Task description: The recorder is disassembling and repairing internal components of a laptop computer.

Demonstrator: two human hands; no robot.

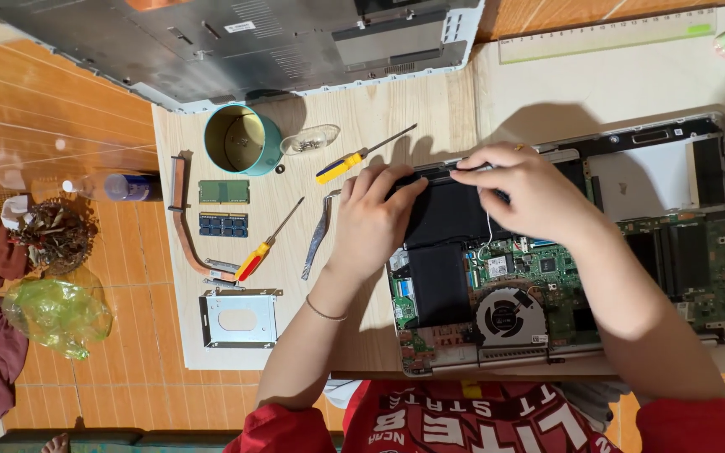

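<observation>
Gripping the far edge of the black battery (446,218) with both hands, left hand (372,220) at its left corner, right hand (524,191) further along, I find its long axis running left-right across the opened laptop (690,252) on the surface (362,117).

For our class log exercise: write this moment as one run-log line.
left hand: on black battery | right hand: on battery top edge | laptop base: opened | screwdrivers, tweezers: lying left
</observation>
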